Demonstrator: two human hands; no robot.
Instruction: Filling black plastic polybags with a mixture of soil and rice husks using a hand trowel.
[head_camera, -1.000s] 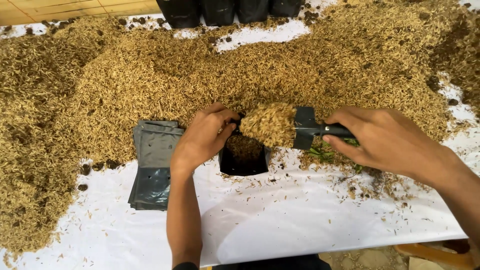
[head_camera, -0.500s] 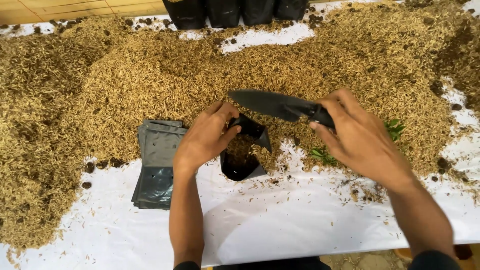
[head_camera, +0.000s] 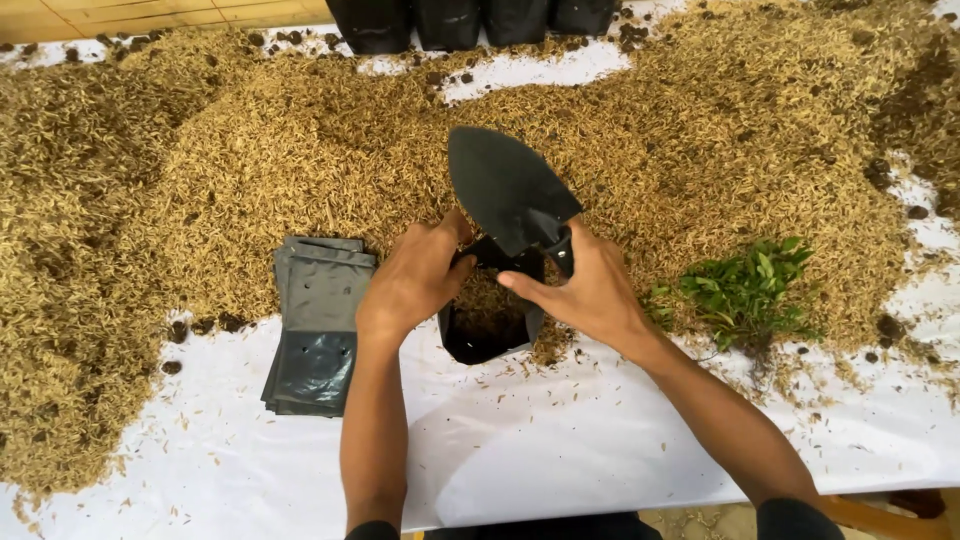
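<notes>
While a broad heap of tan husk mix (head_camera: 200, 170) covers most of the bench (head_camera: 560, 450), its white covering shows bare only along the near side and in a patch at the far edge. Dark crumbs of soil lie scattered over the heap's right end and on the white sheet near it. Four filled black grow bags (head_camera: 450, 22) stand in a row at the far edge, cut off by the top of the view. Right of the hands, a bunch of green seedlings (head_camera: 745, 290) lies where the heap meets the sheet, near the right wrist but apart from it. Left of the hands, a flat stack of empty grey-black plastic bags (head_camera: 315, 325) rests half on the heap's edge, half on the sheet, just beside the left forearm; small round holes show in the top one.

Between the hands sits a small black bag (head_camera: 490, 330), upright and open at the mouth, partly filled with husk mix. The left hand (head_camera: 415, 280) is curled on the bag's left rim, thumb and fingers pinching it open. The right hand (head_camera: 590, 295) is closed around the handle of a black trowel (head_camera: 510, 190), whose empty pointed blade tilts up and away over the heap, just beyond the bag.
</notes>
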